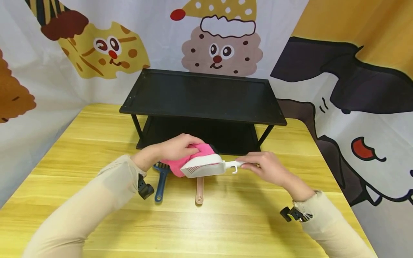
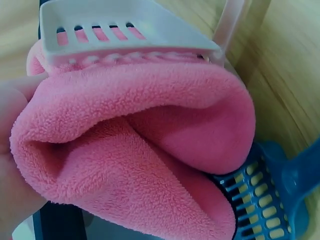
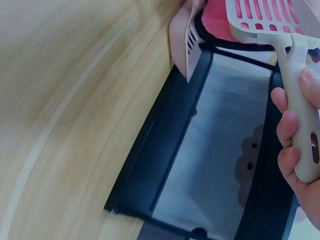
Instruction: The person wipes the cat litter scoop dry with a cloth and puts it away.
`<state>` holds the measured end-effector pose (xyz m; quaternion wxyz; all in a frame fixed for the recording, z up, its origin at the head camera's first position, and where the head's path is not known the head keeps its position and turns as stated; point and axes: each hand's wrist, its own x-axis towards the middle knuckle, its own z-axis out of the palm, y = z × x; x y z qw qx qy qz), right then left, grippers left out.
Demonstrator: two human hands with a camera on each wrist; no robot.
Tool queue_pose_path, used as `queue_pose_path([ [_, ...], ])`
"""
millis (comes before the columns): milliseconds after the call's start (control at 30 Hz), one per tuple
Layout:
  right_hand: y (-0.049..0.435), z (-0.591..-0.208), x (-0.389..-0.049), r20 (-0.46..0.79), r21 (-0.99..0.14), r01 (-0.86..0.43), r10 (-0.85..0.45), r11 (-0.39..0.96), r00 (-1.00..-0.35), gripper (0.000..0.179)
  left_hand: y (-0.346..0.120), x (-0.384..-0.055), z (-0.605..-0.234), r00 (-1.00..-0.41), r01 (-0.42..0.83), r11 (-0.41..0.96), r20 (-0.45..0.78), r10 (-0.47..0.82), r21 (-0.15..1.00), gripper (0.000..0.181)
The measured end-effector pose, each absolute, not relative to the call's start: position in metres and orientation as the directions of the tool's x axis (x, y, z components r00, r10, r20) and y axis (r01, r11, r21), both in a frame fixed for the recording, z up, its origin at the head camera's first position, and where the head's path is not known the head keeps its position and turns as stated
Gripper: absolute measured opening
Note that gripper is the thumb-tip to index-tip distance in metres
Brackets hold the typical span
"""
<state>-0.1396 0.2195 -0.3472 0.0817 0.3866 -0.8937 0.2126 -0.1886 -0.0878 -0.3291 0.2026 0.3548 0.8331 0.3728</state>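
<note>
A cartoon curtain (image 1: 161, 50) hangs behind. The yellow table (image 1: 242, 215) spreads wide, with edges at four and eight o'clock; a black shelf (image 1: 200, 95) stands at twelve. Mid-table, the left hand (image 1: 175, 147) squeezes a pink cloth (image 2: 110, 170) against a white scoop (image 1: 206, 167). The right hand (image 1: 266, 166) curls round its handle, at three.

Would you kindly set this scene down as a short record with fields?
Right hand: grips a white slotted plastic scoop by its handle
Left hand: holds a fluffy pink cloth against that scoop
Also present: blue slotted plastic scoop; pale pink slotted plastic scoop
Surface: yellow wood-grain table
Rear: black two-tier rack
Backdrop: white curtain with cartoon figures
</note>
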Motion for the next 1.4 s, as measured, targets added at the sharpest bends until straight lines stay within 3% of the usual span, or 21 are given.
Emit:
queue_pose_path([
  [367, 0.250, -0.340, -0.136, 0.284, -0.445, -0.625, -0.560, 0.642, -0.778, 0.028, -0.124, -0.190, -0.332, -0.740, 0.460, 0.490, 0.015, 0.672, 0.741, 0.017],
  [667, 0.265, -0.322, -0.133, 0.087, -0.703, -0.354, -0.420, 0.617, -0.903, 0.028, -0.148, -0.190, -0.332, -0.819, 0.442, 0.524, 0.090, 0.567, 0.728, 0.016],
  [1067, 0.260, -0.302, -0.145, 0.019, -0.884, -0.109, -0.199, 0.454, -0.980, 0.017, -0.162, -0.188, -0.332, -0.859, 0.407, 0.569, 0.087, 0.505, 0.714, 0.016],
  [1200, 0.258, -0.297, -0.151, -0.021, -0.932, -0.028, -0.133, 0.360, -0.991, 0.008, -0.167, -0.186, -0.330, -0.874, 0.394, 0.576, 0.098, 0.476, 0.716, 0.018],
  [1400, 0.256, -0.290, -0.155, -0.109, -0.983, 0.095, -0.090, 0.155, -0.990, 0.010, -0.173, -0.186, -0.327, -0.898, 0.358, 0.589, 0.095, 0.429, 0.724, 0.019],
])
